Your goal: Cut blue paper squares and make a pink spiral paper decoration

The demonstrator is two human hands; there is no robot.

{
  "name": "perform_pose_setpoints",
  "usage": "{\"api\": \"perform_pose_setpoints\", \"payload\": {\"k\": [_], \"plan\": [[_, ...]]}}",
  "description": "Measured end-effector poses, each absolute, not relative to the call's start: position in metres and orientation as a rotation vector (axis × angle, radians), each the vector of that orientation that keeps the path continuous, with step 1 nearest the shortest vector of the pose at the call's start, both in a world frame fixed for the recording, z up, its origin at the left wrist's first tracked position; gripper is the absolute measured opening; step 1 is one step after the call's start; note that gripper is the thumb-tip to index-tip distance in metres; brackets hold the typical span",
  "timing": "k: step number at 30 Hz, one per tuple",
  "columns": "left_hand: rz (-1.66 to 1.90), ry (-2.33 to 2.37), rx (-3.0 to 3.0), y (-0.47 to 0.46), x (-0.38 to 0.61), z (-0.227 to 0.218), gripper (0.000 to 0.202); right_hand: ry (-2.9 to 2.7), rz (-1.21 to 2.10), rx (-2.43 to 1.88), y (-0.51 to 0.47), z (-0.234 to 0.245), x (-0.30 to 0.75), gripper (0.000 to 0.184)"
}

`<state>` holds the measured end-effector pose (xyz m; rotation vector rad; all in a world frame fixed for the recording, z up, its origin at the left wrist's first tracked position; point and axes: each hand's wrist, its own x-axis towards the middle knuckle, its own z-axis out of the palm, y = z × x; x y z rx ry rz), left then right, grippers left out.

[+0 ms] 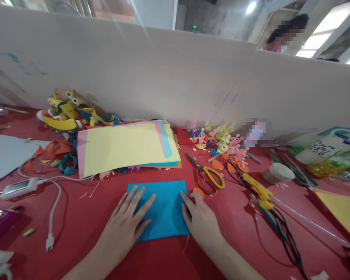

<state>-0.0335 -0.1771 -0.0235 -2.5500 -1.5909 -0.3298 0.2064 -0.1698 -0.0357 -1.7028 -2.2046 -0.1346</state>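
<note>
A blue sheet of paper (pixel 166 206) lies flat on the red table (pixel 233 217) in front of me. My left hand (pixel 126 223) rests on the sheet's left half, fingers spread and flat. At the sheet's right edge my right hand (pixel 200 219) presses down with its fingers stretched out. Neither hand holds anything. A small orange paper disc (pixel 198 191) lies just beyond my right fingertips.
A stack of yellow, pink and blue sheets (pixel 125 147) lies behind the blue sheet. Scissors with yellow-red handles (pixel 208 175) and a yellow glue gun (pixel 258 188) with a black cord are to the right. Paper scraps, a tape roll (pixel 277 173), and a white cable (pixel 54 202) surround. A white partition stands behind.
</note>
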Motion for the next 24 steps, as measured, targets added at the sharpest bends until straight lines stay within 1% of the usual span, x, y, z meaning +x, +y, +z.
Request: {"api": "perform_pose_setpoints", "payload": {"k": [2,5,8,14,17,19,21,24], "plan": [[-0.316,-1.366,-2.709,-0.176,-0.033,-0.020,0.048,-2.191,-0.141,-1.685,-0.169,-0.036,0.207,0.037],[-0.275,-1.004,-2.949,-0.175,-0.032,-0.011,0.049,-2.182,-0.143,-1.676,-0.168,-0.037,0.208,0.036],[-0.220,-0.825,-3.111,-0.177,-0.030,0.002,0.050,-2.190,-0.129,-1.673,-0.168,-0.038,0.208,0.036],[-0.242,-0.868,-3.291,-0.178,-0.026,0.010,0.054,-2.184,-0.036,-1.652,-0.164,-0.039,0.212,0.038],[-0.161,-0.887,-3.326,-0.178,-0.027,0.007,0.057,-2.152,0.053,-1.597,-0.167,-0.027,0.216,0.039],[-0.102,-0.882,-3.339,-0.178,-0.027,0.006,0.058,-2.166,0.002,-1.539,-0.175,-0.016,0.217,0.039],[-0.060,-0.876,-3.346,-0.178,-0.027,0.006,0.059,-2.281,-0.071,-1.414,-0.188,-0.005,0.215,0.040],[-0.032,-0.869,-3.342,-0.178,-0.027,0.007,0.060,-2.508,-0.050,-1.087,-0.207,0.002,0.211,0.038]]}}
